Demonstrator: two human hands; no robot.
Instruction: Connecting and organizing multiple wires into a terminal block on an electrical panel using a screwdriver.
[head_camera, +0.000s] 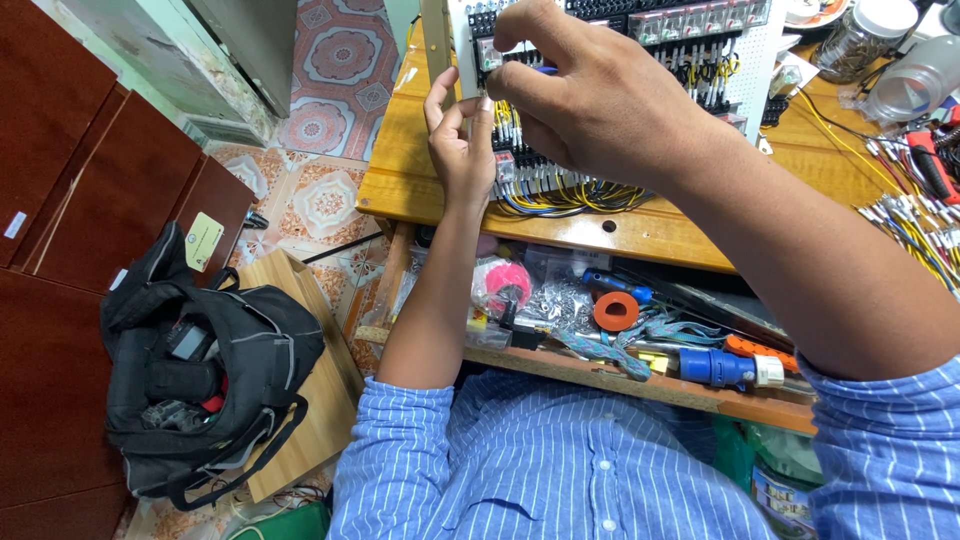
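Observation:
A white perforated panel (755, 60) with rows of terminal blocks, small relays and bundled yellow, black and blue wires (570, 195) stands on the wooden bench (410, 170). My left hand (460, 140) is at the panel's left edge, fingers pinched on a small pale piece against the terminal row. My right hand (590, 95) is above it, fingers closed around a thin tool with a blue handle (545, 70) pressed to a component near the panel's top left. The tool's tip is hidden by my fingers.
A lower shelf (640, 385) holds a blue plug, orange ring, pink reel and bags of parts. Loose wires and red-handled tools lie at the bench's right (920, 200); jars stand at the top right. A black bag (200, 370) sits on a wooden box on the tiled floor.

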